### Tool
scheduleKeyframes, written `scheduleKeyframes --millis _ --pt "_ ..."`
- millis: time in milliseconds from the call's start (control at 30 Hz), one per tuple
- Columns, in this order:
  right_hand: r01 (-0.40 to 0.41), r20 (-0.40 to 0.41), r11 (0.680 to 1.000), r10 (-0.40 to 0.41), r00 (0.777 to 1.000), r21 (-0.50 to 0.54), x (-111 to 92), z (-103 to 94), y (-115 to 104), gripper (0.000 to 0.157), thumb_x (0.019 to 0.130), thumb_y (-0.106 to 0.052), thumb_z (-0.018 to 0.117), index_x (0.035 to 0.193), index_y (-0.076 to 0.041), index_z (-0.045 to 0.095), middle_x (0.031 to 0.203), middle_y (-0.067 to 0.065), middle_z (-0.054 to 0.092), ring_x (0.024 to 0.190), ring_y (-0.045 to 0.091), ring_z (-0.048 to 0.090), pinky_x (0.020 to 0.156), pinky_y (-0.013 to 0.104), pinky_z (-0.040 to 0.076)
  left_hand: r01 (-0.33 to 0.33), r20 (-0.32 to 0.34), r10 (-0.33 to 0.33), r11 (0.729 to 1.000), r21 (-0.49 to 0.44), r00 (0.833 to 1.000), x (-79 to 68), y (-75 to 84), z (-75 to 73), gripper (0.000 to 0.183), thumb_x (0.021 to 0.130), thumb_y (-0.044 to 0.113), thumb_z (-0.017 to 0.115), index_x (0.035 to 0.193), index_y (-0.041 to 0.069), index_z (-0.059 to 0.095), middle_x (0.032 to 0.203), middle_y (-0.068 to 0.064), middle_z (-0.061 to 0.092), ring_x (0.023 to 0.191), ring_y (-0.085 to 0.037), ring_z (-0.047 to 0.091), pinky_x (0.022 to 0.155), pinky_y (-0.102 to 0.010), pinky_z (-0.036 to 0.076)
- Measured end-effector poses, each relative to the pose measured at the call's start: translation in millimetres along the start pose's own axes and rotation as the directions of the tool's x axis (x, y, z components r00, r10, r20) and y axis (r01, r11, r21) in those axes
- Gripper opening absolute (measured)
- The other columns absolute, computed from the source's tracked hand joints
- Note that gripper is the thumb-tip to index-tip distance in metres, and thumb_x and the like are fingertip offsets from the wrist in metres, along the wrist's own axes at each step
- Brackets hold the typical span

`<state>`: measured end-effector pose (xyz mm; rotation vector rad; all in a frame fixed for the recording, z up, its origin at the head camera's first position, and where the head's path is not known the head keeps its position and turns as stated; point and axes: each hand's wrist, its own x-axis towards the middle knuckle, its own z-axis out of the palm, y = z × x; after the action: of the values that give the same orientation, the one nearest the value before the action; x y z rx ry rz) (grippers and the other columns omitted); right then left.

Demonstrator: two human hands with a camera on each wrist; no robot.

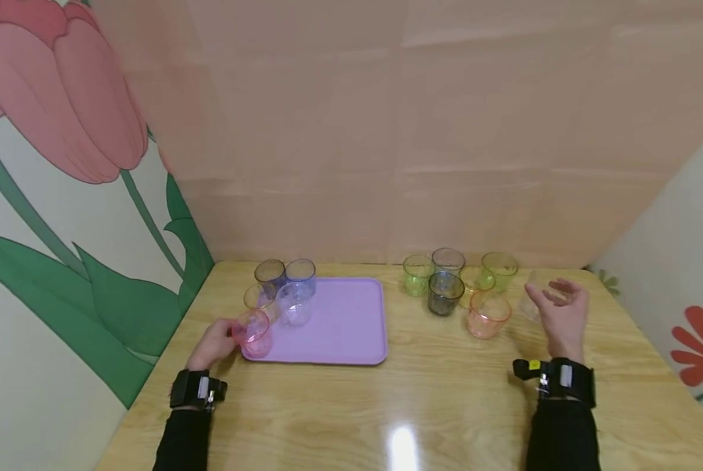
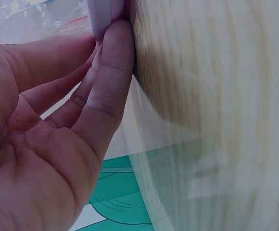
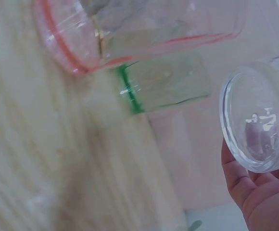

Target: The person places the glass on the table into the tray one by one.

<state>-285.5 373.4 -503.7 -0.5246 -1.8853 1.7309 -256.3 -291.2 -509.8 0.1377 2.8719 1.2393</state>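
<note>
My left hand pinches the left edge of the lilac tray between thumb and fingers; the left wrist view shows the tray's edge in that pinch. Close by that hand, a pink cup stands at the tray's near left corner. Behind it on the tray's left side are a clear cup, a pale yellow cup, a dark cup and a blue cup. My right hand holds a clear cup above the table, its base facing the wrist camera.
Left of the right hand, several cups stand together: an orange-red cup, a dark grey cup, a green cup, a yellow cup, a grey-blue cup and a yellow-green cup. A pinkish wall borders the wooden table.
</note>
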Motion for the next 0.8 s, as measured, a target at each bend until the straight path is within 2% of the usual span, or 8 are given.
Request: scheduleKeyframes --millis 133,267,500,700,800 --pt "0.041 0.014 0.990 -0.043 0.999 0.136 -8 8.5 -9 0.070 0.083 -0.013 0.084 0.138 -0.016 0.041 0.126 -0.002 0.060 0.107 0.010 0.056 0.082 0.015 0.044 0.035 0.005 -0.035 0.999 0.017 0.999 -5.1 -0.2 -3.2 0.009 0.085 -0.009 0.061 0.084 -0.003 0.067 0.081 -0.008 0.061 0.078 -0.022 0.053 0.075 -0.036 0.044" --pt "0.062 0.036 0.969 -0.073 0.997 0.241 -16 15.0 -14 0.073 0.079 -0.002 0.084 0.137 -0.012 0.040 0.121 0.004 0.065 0.103 0.012 0.062 0.079 0.015 0.049 0.047 0.005 -0.047 0.999 0.018 0.999 -8.8 -1.1 -4.9 0.009 0.085 -0.010 0.061 0.083 -0.002 0.067 0.080 -0.008 0.060 0.077 -0.022 0.053 0.074 -0.035 0.044" --pt "0.097 0.097 0.989 -0.108 0.989 0.116 -29 21.1 -28 0.069 0.084 -0.009 0.083 0.140 -0.017 0.043 0.125 0.001 0.060 0.107 0.009 0.058 0.080 0.014 0.046 0.088 0.020 -0.089 0.994 0.061 0.996 -7.7 -0.6 -4.9 0.011 0.088 -0.006 0.061 0.093 -0.003 0.070 0.088 -0.010 0.064 0.083 -0.025 0.056 0.080 -0.041 0.047" --pt "0.158 0.175 0.974 -0.187 0.967 0.165 -37 34.7 -40 0.067 0.085 -0.006 0.081 0.141 -0.017 0.046 0.124 0.006 0.059 0.109 0.012 0.058 0.085 0.015 0.046 0.099 0.012 -0.100 0.992 0.072 0.995 -4.4 1.0 -2.7 0.011 0.089 -0.005 0.062 0.094 -0.003 0.071 0.091 -0.011 0.065 0.086 -0.027 0.057 0.085 -0.047 0.048" --pt "0.193 0.187 0.974 -0.213 0.959 0.119 -43 40.6 -45 0.066 0.086 -0.008 0.081 0.141 -0.017 0.046 0.125 0.008 0.060 0.108 0.010 0.058 0.086 0.016 0.045 0.086 0.012 -0.087 0.994 0.068 0.996 -3.0 3.5 -1.1 0.010 0.088 -0.005 0.062 0.093 -0.004 0.070 0.090 -0.011 0.065 0.085 -0.026 0.057 0.083 -0.045 0.047"
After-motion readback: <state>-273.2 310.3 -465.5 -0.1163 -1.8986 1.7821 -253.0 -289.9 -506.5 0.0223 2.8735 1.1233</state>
